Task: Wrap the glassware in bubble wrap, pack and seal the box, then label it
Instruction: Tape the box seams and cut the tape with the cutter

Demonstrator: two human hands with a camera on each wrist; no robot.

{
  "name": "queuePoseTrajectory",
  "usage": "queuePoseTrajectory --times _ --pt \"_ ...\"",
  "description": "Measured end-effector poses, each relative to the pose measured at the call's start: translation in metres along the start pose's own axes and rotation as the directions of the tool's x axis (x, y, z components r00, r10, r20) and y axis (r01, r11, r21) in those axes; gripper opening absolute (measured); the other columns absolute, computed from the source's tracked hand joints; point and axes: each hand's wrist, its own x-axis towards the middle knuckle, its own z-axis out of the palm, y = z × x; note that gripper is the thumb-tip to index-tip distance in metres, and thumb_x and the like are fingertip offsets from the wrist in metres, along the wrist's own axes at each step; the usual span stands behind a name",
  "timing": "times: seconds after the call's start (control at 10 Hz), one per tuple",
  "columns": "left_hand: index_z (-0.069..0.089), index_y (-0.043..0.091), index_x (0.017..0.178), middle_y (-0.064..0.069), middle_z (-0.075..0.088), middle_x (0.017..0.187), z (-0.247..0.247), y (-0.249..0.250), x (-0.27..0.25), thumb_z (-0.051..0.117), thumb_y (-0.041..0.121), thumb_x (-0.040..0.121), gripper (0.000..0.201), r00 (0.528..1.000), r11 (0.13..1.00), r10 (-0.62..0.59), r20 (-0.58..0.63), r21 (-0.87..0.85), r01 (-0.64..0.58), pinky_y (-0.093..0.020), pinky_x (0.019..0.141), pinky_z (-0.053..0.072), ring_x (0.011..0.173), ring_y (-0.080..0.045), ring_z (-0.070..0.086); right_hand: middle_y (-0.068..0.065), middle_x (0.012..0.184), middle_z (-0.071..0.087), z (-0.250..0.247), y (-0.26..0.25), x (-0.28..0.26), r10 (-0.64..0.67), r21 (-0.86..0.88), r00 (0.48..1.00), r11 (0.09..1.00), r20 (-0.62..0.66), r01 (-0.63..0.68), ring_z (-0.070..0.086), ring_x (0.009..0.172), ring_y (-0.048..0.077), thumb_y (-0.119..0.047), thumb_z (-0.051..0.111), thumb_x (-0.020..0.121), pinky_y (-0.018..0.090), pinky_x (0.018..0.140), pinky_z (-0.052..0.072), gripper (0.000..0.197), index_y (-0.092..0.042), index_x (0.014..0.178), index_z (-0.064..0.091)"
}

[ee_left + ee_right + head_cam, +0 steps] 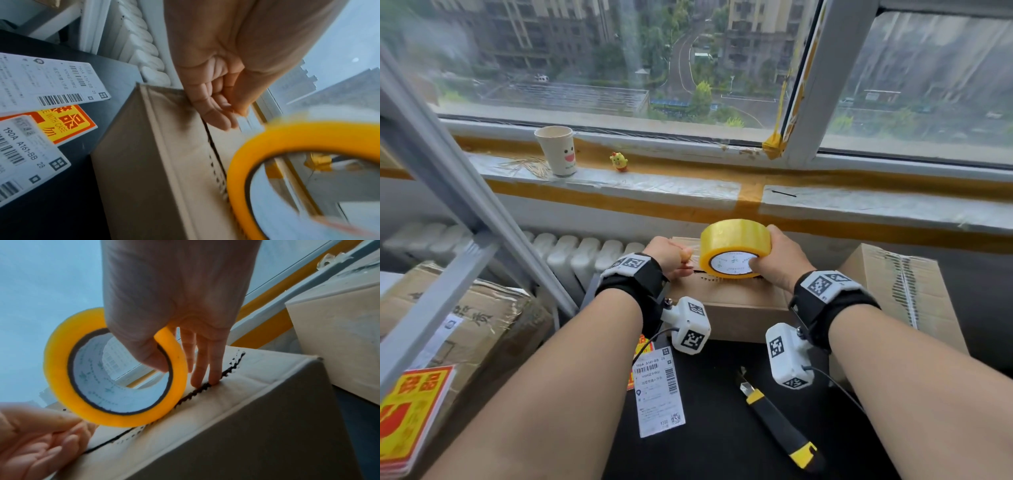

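A closed brown cardboard box (726, 305) stands on the black table below the window sill, its top flaps meeting in a jagged dark seam (232, 368). My right hand (765, 255) grips a yellow roll of packing tape (734, 248) upright on the box top. Its thumb is inside the core and two fingers touch the seam. My left hand (686, 257) is curled just left of the roll and pinches the clear free end of the tape. No glassware or bubble wrap shows.
A shipping label (659, 394) and a black-and-yellow utility knife (777, 425) lie on the table in front of the box. Another taped carton (893, 291) stands at right, worn cartons (465, 325) and red-yellow fragile stickers (410, 411) at left. A paper cup (556, 150) sits on the sill.
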Motion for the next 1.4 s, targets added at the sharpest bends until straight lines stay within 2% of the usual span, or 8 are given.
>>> queuePoseTrajectory --times 0.1,0.3,0.5,0.6,0.7,1.2,1.3,1.4 --pt "0.053 0.004 0.082 -0.004 0.050 0.049 -0.019 0.001 0.001 0.045 0.004 0.100 0.020 0.999 0.999 -0.021 -0.031 0.037 0.022 -0.015 0.040 0.045 0.042 -0.010 0.049 0.005 0.091 0.055 0.001 -0.005 -0.002 -0.014 -0.047 1.000 0.999 -0.027 0.013 0.055 0.092 0.031 -0.013 0.058 0.081 0.037 0.074 0.045 0.027 -0.020 0.101 0.042" --pt "0.053 0.010 0.080 -0.002 0.053 0.051 -0.054 -0.009 0.006 0.044 0.000 0.099 0.023 0.991 0.988 -0.090 -0.099 0.115 0.101 -0.020 0.049 0.048 0.042 -0.007 0.050 0.002 0.082 0.054 0.009 -0.030 -0.005 -0.113 -0.273 0.992 0.957 -0.051 0.095 0.056 0.079 0.027 -0.019 0.058 0.078 0.035 0.066 0.043 0.030 -0.022 0.101 0.038" --pt "0.050 0.009 0.074 -0.004 0.049 0.067 -0.055 -0.016 0.007 0.041 0.006 0.101 0.028 0.977 0.977 -0.160 -0.144 0.120 0.178 -0.021 0.038 0.048 0.057 -0.009 0.047 0.002 0.076 0.051 0.012 -0.044 -0.007 -0.251 -0.418 0.967 0.885 -0.052 0.207 0.053 0.071 0.025 -0.015 0.056 0.077 0.032 0.059 0.037 0.026 -0.017 0.095 0.037" --pt "0.043 0.009 0.069 -0.004 0.044 0.064 -0.051 -0.018 0.018 0.036 0.005 0.102 0.034 0.970 0.982 -0.160 -0.182 0.073 0.175 -0.023 0.048 0.049 0.054 -0.010 0.043 0.001 0.076 0.051 0.012 -0.046 -0.007 -0.276 -0.444 0.960 0.867 -0.048 0.227 0.051 0.067 0.023 -0.015 0.056 0.076 0.032 0.058 0.036 0.025 -0.018 0.092 0.037" --pt "0.045 0.009 0.070 -0.005 0.048 0.069 -0.046 -0.034 0.031 0.046 0.003 0.098 0.029 0.982 0.994 -0.080 -0.174 0.062 0.092 -0.033 0.083 0.053 0.059 -0.014 0.048 0.001 0.075 0.051 0.012 -0.046 -0.006 -0.291 -0.464 0.956 0.852 -0.036 0.242 0.048 0.064 0.020 -0.017 0.056 0.077 0.031 0.057 0.035 0.024 -0.018 0.091 0.037" --pt "0.059 0.002 0.078 -0.012 0.065 0.071 -0.045 -0.018 0.031 0.071 0.011 0.086 0.018 0.998 0.999 0.004 -0.070 0.054 0.000 -0.021 0.047 0.054 0.054 -0.015 0.064 0.001 0.087 0.055 0.014 -0.041 -0.003 -0.299 -0.450 0.953 0.857 -0.038 0.251 0.056 0.079 0.026 -0.024 0.060 0.081 0.032 0.065 0.039 0.028 -0.019 0.100 0.040" --pt "0.067 -0.004 0.084 -0.020 0.070 0.079 -0.042 -0.022 0.034 0.079 0.000 0.075 0.015 0.991 0.990 0.052 -0.123 0.136 -0.035 -0.038 0.075 0.060 0.073 -0.026 0.068 0.002 0.093 0.056 0.019 -0.033 -0.004 -0.253 -0.301 0.965 0.927 -0.066 0.223 0.054 0.086 0.026 -0.028 0.064 0.082 0.033 0.071 0.041 0.035 -0.020 0.109 0.043" --pt "0.071 0.007 0.057 -0.020 0.072 0.071 -0.040 -0.027 0.035 0.086 0.004 0.065 0.017 0.976 0.988 0.066 -0.207 0.153 -0.035 -0.045 0.083 0.058 0.081 -0.035 0.072 0.003 0.093 0.056 0.026 -0.024 -0.002 -0.175 -0.222 0.984 0.962 -0.047 0.160 0.054 0.087 0.028 -0.035 0.065 0.084 0.034 0.072 0.040 0.034 -0.021 0.106 0.043"
